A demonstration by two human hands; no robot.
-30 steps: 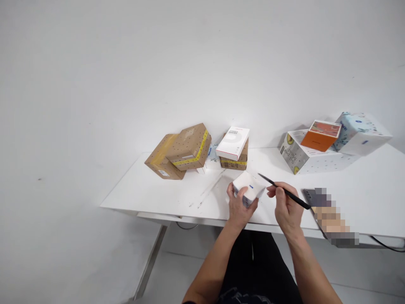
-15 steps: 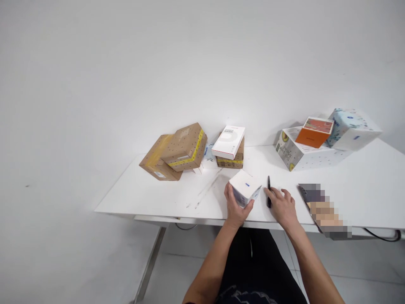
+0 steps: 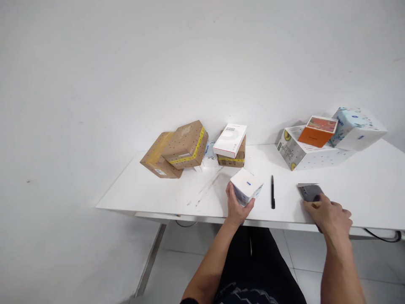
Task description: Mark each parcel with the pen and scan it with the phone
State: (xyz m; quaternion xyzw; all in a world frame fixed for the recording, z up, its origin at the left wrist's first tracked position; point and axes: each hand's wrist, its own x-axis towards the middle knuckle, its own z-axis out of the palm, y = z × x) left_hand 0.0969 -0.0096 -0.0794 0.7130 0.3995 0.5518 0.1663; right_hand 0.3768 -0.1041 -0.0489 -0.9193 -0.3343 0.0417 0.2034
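My left hand is closed round the lower sides of a small white box with blue print, near the table's front edge. My right hand lies over a dark grey smartphone, gripping it with the thumb along its left side. The phone's lower part is hidden under the palm, and its far end with the camera lenses shows. Between the two hands a black pen rests on the table, touched by neither.
Two brown cardboard boxes lean together at the left. A white power bank box lies on a smaller brown box. At the right, an orange box and a floral box sit on a larger white box.
My right hand has left the pen and moved right onto the phone. The pen stays on the table. My left hand still holds the white box in about the same place.
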